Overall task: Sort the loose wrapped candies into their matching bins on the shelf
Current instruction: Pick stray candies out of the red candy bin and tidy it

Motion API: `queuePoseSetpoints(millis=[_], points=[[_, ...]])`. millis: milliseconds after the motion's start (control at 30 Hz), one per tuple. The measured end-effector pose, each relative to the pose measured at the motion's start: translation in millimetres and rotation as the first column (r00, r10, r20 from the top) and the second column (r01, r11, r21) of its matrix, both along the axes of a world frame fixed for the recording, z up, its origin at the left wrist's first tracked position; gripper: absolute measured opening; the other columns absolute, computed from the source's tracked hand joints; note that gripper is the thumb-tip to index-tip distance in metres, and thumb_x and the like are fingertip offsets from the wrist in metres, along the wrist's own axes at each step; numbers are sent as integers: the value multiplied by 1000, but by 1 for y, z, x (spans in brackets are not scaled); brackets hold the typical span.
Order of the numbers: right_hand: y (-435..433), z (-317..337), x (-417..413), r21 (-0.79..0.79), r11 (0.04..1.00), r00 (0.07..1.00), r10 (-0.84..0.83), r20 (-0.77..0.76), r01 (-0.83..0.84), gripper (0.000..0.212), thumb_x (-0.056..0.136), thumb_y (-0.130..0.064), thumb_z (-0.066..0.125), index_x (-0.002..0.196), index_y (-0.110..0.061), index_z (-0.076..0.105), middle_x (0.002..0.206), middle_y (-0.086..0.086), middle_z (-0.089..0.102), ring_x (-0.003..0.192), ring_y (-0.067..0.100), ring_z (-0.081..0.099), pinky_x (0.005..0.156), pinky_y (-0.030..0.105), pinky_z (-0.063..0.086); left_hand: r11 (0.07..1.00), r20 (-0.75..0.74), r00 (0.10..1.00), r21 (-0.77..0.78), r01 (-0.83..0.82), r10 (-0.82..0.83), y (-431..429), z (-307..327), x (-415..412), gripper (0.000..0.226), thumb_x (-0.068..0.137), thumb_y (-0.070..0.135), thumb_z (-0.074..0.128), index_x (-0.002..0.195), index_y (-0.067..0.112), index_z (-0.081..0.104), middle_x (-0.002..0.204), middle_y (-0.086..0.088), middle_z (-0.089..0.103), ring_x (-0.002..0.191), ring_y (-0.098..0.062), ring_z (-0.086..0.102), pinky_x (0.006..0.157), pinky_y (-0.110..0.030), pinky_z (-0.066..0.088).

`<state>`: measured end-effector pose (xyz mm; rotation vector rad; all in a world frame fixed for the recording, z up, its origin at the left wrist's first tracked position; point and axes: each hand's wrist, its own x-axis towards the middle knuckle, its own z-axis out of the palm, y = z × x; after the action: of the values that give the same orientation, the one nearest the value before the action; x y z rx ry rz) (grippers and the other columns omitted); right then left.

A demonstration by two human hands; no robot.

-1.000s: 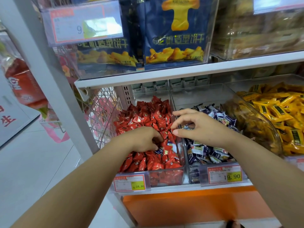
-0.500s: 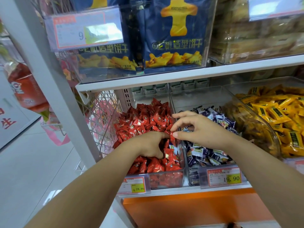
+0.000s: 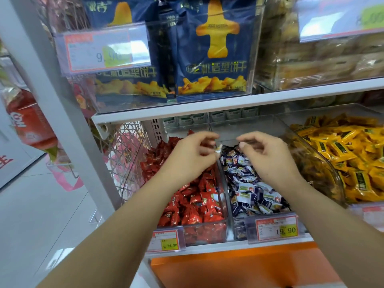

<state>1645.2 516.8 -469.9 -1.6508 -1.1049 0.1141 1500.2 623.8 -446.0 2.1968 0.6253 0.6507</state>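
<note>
Wrapped candy (image 3: 218, 149), a small pale one, is sitting pinched between the thumb and fingertips of your left hand (image 3: 190, 155). You are holding it up above the line where two clear bins meet. Under that hand and its wrist, the red candy bin (image 3: 205, 233) is lying heaped with red wrappers. Your right hand (image 3: 270, 156) is hovering just right of the candy, apart from it, with its fingers loosely curled and nothing showing in them. Beneath it, the blue-and-white candy bin (image 3: 239, 229) is holding navy and white wrappers. Further right of your right hand, the yellow candy bin (image 3: 324, 169) is sitting full. Below your forearms, price tags (image 3: 277, 228) are hanging on the bin fronts. Above both hands, navy snack bags (image 3: 212, 48) are standing on the upper shelf (image 3: 228, 104).
</note>
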Motion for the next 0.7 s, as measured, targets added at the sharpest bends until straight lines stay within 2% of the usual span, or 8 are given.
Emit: queuePoseSetpoints(millis=[67, 133, 200, 267, 367, 533, 633, 700], points=[[-2, 0, 1, 29, 999, 999, -31, 26, 30, 15, 90, -14, 58, 95, -26, 66, 87, -19, 61, 80, -10, 55, 66, 2, 42, 998, -29, 999, 58, -10, 12, -2, -1, 11, 37, 86, 18, 68, 122, 24, 58, 123, 7, 57, 107, -3, 57, 92, -17, 45], [-2, -2, 1, -6, 1000, 999, 18, 42, -18, 15, 90, -14, 59, 95, -26, 67, 89, -19, 62, 82, -9, 55, 69, 5, 45, 994, -31, 997, 81, -71, 74, 0, -3, 8, 21, 88, 19, 65, 108, 22, 63, 113, 7, 63, 97, -2, 61, 85, -13, 46], [-1, -5, -1, -109, 985, 989, 139, 57, -132, 17, 91, -16, 58, 101, -26, 69, 95, -19, 63, 87, -6, 57, 74, 8, 45, 996, -66, 994, -7, -89, 88, 4, -8, -2, 8, 91, 12, 59, 92, 18, 64, 95, 0, 69, 83, -5, 66, 77, -18, 53], [1, -9, -4, -223, 944, 961, 266, 80, -243, 21, 92, -19, 57, 108, -26, 69, 106, -19, 61, 97, -6, 56, 82, 8, 42, 984, -220, 975, -180, -4, -37, 3, -18, -10, 14, 94, 6, 53, 88, 15, 61, 92, -2, 69, 84, -8, 67, 75, -21, 55], [6, -12, -10, -281, 918, 940, 321, 116, -279, 21, 92, -20, 56, 109, -24, 70, 112, -18, 57, 102, -4, 54, 86, 6, 40, 945, -412, 886, -316, 82, -215, -1, -37, -14, 14, 97, 8, 48, 97, 14, 61, 101, -3, 66, 98, -12, 63, 80, -22, 53], [6, -12, -11, -289, 912, 937, 334, 104, -292, 22, 94, -19, 54, 109, -26, 68, 117, -16, 56, 103, -2, 54, 85, 3, 39, 963, -488, 864, -268, -11, -125, 14, -47, -9, 39, 97, -1, 43, 135, 9, 46, 136, -8, 50, 121, -21, 52, 88, -29, 52], [6, -13, -11, -289, 907, 933, 346, 97, -306, 22, 94, -19, 54, 108, -28, 68, 118, -16, 55, 103, -4, 54, 83, 0, 38, 951, -459, 883, -306, -50, -101, 23, -49, -11, 48, 96, -7, 38, 142, 7, 37, 145, -12, 41, 132, -22, 42, 89, -29, 52], [6, -13, -11, -284, 905, 933, 351, 78, -317, 21, 94, -19, 54, 106, -29, 68, 119, -16, 55, 102, -6, 54, 82, -2, 37, 946, -463, 881, -319, -64, -97, 25, -51, -10, 49, 95, -7, 40, 142, 7, 38, 143, -11, 44, 129, -23, 45, 86, -28, 52]])
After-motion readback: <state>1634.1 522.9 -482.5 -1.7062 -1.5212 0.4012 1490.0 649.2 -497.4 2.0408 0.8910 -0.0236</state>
